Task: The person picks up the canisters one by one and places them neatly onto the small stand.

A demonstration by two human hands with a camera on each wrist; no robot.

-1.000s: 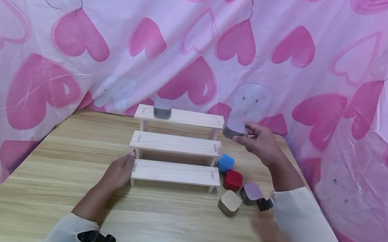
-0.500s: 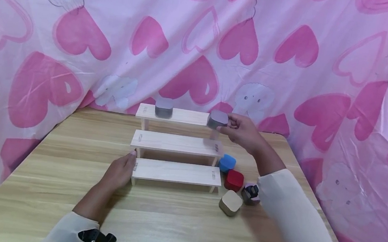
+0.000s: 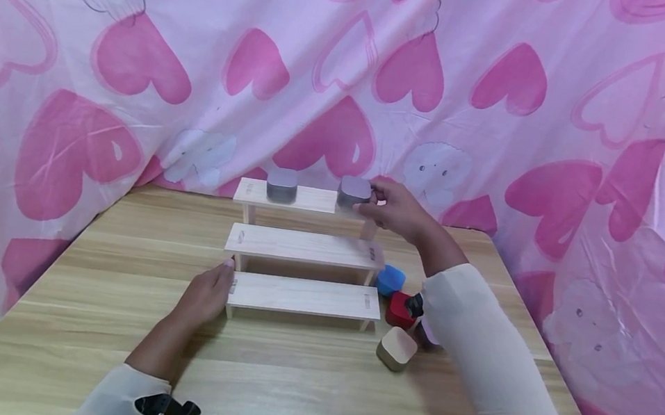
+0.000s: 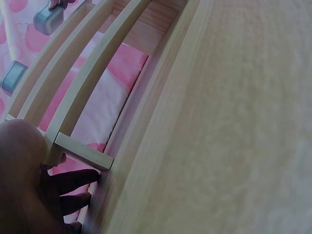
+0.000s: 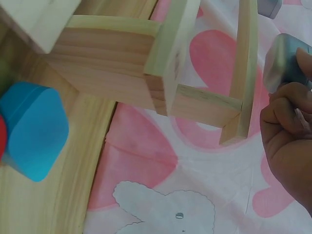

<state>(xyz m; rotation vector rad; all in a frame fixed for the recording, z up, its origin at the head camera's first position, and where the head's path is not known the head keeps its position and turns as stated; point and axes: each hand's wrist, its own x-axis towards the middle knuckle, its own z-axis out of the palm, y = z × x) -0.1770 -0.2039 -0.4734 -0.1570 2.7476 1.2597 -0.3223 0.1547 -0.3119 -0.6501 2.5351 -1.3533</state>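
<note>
A three-step wooden stand is on the table. My right hand pinches a grey rounded-square tin by its right side, over the right half of the top step. In the right wrist view, the thumb and curled fingers grip this tin. A similar grey tin sits left of it on the same step. My left hand grips the left end of the lower steps. The left wrist view shows its thumb against the slat's end and its other fingers spread near the leg.
To the stand's right lie a blue rounded block, a red one, a beige one and a purple one partly hidden by the right sleeve. A pink heart-patterned cloth hangs around the wooden table.
My right hand has carried the grey tin leftward from beyond the stand's right end to over the top step. The left hand has stayed at the stand's left end.
</note>
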